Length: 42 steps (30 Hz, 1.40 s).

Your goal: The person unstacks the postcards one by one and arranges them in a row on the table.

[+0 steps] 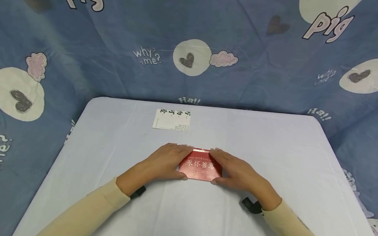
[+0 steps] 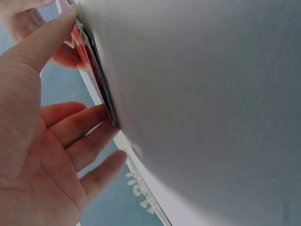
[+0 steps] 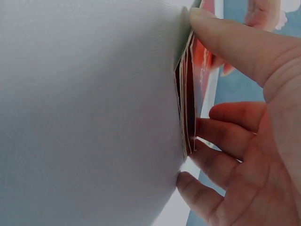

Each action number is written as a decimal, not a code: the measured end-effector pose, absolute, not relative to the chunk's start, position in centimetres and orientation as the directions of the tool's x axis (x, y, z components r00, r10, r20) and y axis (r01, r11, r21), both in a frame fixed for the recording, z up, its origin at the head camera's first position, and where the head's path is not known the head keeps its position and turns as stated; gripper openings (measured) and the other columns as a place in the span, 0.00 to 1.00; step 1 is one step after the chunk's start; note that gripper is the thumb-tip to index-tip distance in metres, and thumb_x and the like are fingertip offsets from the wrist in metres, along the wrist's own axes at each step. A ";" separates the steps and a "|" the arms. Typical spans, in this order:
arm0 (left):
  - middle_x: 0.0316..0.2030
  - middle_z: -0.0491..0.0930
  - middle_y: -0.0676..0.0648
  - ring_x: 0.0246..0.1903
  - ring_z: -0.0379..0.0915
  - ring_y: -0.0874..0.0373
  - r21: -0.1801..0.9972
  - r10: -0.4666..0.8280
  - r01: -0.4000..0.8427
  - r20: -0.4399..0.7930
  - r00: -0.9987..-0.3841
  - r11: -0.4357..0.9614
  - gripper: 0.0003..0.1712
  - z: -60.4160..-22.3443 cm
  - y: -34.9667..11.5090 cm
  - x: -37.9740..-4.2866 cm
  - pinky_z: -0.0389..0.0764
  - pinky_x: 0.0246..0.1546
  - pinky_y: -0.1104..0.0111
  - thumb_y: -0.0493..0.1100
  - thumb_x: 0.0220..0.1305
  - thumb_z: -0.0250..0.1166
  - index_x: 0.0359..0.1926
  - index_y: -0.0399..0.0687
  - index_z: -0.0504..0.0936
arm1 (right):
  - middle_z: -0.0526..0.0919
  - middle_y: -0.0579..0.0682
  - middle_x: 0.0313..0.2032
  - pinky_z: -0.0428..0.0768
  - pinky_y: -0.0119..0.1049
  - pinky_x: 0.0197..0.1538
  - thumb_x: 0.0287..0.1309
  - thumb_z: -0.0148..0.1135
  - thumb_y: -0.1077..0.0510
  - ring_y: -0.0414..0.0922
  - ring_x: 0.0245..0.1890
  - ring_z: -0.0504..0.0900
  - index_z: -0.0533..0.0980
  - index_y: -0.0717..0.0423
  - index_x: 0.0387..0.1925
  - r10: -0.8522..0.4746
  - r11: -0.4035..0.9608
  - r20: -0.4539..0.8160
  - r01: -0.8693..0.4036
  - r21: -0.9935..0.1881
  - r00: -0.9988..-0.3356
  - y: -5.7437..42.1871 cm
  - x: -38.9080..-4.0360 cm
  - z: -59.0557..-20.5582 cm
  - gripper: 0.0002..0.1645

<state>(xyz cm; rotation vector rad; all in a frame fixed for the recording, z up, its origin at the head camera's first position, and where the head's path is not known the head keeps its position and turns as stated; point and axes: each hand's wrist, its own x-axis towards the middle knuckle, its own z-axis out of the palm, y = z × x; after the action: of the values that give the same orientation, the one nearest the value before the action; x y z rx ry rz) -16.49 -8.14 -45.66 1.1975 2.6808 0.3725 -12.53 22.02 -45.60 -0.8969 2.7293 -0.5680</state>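
Note:
A small stack of cards with a shiny red top (image 1: 199, 167), printed in white characters, lies on the white table in front of me. My left hand (image 1: 165, 162) grips its left end, thumb at the near edge and fingertips at the far edge. On the right end, my right hand (image 1: 237, 170) holds it the same way. Several thin layers show at the stack's side (image 3: 184, 101) in the right wrist view, slightly fanned apart. The left wrist view shows the stack's other side (image 2: 99, 70) between thumb and fingers.
Beyond the hands, a white card (image 1: 172, 121) with dark characters lies flat towards the table's back edge. White cloth covers the table (image 1: 280, 147). A blue patterned cloth (image 1: 127, 32) hangs behind and at both sides. Each wrist carries a black device (image 1: 252, 206).

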 end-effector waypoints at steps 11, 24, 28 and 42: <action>0.69 0.75 0.47 0.66 0.73 0.49 0.307 0.759 0.710 -0.074 -0.647 0.634 0.57 -45.6 -8.3 -16.5 0.71 0.69 0.52 0.65 0.56 0.77 0.79 0.44 0.65 | 0.63 0.53 0.78 0.70 0.53 0.73 0.57 0.76 0.38 0.53 0.78 0.60 0.62 0.58 0.79 -0.596 0.763 -0.069 -0.538 -0.359 -0.800 21.5 -11.6 -46.4 0.58; 0.71 0.72 0.49 0.70 0.67 0.51 0.379 0.794 0.741 0.027 -0.608 0.554 0.57 -44.9 -8.4 -16.8 0.67 0.72 0.55 0.62 0.59 0.77 0.81 0.46 0.61 | 0.64 0.54 0.77 0.73 0.54 0.70 0.52 0.80 0.35 0.55 0.75 0.66 0.61 0.55 0.80 -0.553 0.794 -0.100 -0.487 -0.363 -0.827 21.9 -12.1 -44.3 0.62; 0.71 0.71 0.49 0.70 0.67 0.51 0.383 0.795 0.747 0.049 -0.605 0.544 0.56 -44.7 -8.4 -16.8 0.66 0.73 0.55 0.61 0.59 0.77 0.81 0.46 0.61 | 0.65 0.55 0.77 0.72 0.55 0.70 0.50 0.81 0.35 0.55 0.75 0.66 0.62 0.56 0.79 -0.557 0.789 -0.097 -0.488 -0.373 -0.825 22.1 -12.2 -43.7 0.64; 0.71 0.72 0.48 0.70 0.68 0.51 0.369 0.802 0.766 0.084 -0.591 0.526 0.57 -44.4 -8.6 -16.5 0.64 0.74 0.55 0.62 0.58 0.78 0.80 0.43 0.62 | 0.66 0.54 0.77 0.73 0.55 0.70 0.49 0.82 0.36 0.54 0.75 0.67 0.62 0.55 0.79 -0.564 0.776 -0.086 -0.491 -0.395 -0.821 22.1 -12.2 -43.5 0.64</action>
<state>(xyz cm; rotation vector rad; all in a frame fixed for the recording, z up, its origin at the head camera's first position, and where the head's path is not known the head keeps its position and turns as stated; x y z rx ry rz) -16.51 -8.64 -44.36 1.3701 2.6591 0.5698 -12.25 22.06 -43.55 -0.8323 2.7695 -0.5340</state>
